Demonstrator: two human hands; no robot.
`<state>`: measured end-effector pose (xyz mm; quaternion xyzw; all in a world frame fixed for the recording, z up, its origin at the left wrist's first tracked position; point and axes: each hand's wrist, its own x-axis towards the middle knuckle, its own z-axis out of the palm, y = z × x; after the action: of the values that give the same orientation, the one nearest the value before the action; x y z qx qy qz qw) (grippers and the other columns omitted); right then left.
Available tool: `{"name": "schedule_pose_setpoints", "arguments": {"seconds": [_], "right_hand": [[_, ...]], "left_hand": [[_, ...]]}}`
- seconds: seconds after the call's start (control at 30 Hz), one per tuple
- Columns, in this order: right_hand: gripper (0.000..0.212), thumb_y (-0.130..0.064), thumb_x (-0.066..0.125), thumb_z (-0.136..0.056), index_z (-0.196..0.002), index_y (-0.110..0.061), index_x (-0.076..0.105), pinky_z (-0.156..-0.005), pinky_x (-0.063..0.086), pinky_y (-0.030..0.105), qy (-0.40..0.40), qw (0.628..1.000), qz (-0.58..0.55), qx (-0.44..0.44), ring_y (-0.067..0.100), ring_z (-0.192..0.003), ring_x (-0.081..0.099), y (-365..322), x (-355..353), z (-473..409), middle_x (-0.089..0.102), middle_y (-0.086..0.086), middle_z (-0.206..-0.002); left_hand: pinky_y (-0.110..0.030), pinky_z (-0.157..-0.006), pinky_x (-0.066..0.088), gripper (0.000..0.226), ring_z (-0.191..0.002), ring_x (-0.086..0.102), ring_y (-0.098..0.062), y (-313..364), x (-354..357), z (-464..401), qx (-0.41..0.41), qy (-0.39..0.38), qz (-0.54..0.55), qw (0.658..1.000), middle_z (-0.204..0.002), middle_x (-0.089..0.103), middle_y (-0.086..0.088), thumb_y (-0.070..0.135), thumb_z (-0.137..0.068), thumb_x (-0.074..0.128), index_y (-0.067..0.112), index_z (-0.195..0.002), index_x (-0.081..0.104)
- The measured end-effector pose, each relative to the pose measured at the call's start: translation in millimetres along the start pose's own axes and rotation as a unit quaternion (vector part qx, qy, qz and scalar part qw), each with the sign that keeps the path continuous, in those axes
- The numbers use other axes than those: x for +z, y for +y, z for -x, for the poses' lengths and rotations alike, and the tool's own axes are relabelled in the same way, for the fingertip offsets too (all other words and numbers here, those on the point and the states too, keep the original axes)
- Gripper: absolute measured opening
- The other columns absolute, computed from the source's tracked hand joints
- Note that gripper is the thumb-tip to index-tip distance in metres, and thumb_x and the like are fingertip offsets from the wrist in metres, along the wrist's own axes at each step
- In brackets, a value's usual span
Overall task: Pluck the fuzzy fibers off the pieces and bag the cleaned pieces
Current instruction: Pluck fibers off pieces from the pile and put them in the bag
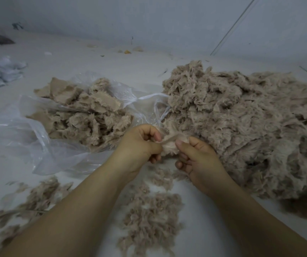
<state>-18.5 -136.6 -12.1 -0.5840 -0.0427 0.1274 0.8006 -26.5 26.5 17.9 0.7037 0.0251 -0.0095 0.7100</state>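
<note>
Pinching one fuzzy fabric piece between them at centre, both hands, left hand and right hand, seem mid-pluck; next, I judge, it goes into the clear plastic bag at ten o'clock.

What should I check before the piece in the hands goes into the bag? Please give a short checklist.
1. Both hands hold the piece: left hand and right hand pinch it. Ok.
2. Piece free of fuzz: fibers show on it. Not ok.
3. Plastic bag mouth open toward the hands: ok.
4. Room left in the bag: cannot tell.
5. Plucked fluff lies apart from the bag: ok.
</note>
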Motion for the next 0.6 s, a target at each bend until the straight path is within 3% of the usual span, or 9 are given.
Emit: {"name": "schedule_pose_setpoints", "arguments": {"seconds": [0.13,0.27,0.43,0.5,0.6], "right_hand": [[0.036,-0.011,0.058,-0.095,-0.068,-0.028,0.076,-0.048,0.043,0.019,-0.007,1.0,-0.013,0.006,0.001,-0.047,0.047,-4.0,0.9,2.6,0.054,-0.008,-0.055],[0.006,-0.023,0.073,-0.082,-0.084,-0.026,0.079,-0.05,0.046,0.019,-0.035,0.999,0.013,0.001,0.007,-0.063,0.061,-7.1,2.7,3.8,0.071,-0.001,-0.078],[0.009,-0.02,0.079,-0.079,-0.088,-0.025,0.079,-0.051,0.044,0.02,-0.02,0.999,0.033,0.004,0.01,-0.062,0.054,-3.8,2.4,3.0,0.07,0.002,-0.08],[0.011,-0.021,0.077,-0.078,-0.087,-0.026,0.079,-0.053,0.043,0.022,-0.029,0.998,0.061,-0.004,0.011,-0.063,0.053,-3.8,2.3,3.4,0.069,0.002,-0.078],[0.01,-0.021,0.074,-0.076,-0.084,-0.026,0.078,-0.053,0.044,0.021,-0.032,0.997,0.066,-0.005,0.013,-0.066,0.056,-5.4,2.9,4.6,0.07,0.003,-0.08]], "left_hand": [[-0.018,-0.038,0.029,0.032,-0.035,0.041,-0.013,-0.8,-0.3,-0.4,-0.018,-0.005,0.009,1.0,-0.047,0.049,-0.001,-0.018,-0.077,0.053,0.012,-0.066,0.06],[-0.017,-0.038,0.033,0.02,-0.039,0.043,-0.006,0.4,3.1,2.9,0.006,-0.035,-0.006,0.999,-0.05,0.054,0.004,-0.003,-0.087,0.066,0.012,-0.073,0.066],[-0.026,-0.04,0.043,0.025,-0.05,0.054,-0.019,1.7,5.2,4.0,0.006,-0.019,0.043,0.999,-0.061,0.058,-0.007,0.007,-0.098,0.055,0.012,-0.074,0.061],[-0.025,-0.035,0.039,0.024,-0.042,0.052,-0.024,0.7,5.5,4.1,0.013,-0.026,0.037,0.999,-0.058,0.058,-0.011,0.014,-0.101,0.051,0.011,-0.078,0.056],[-0.02,-0.031,0.032,0.016,-0.032,0.045,-0.022,-2.7,7.9,4.5,0.013,-0.04,0.005,0.999,-0.053,0.055,-0.013,0.017,-0.095,0.062,0.01,-0.084,0.053]]}}
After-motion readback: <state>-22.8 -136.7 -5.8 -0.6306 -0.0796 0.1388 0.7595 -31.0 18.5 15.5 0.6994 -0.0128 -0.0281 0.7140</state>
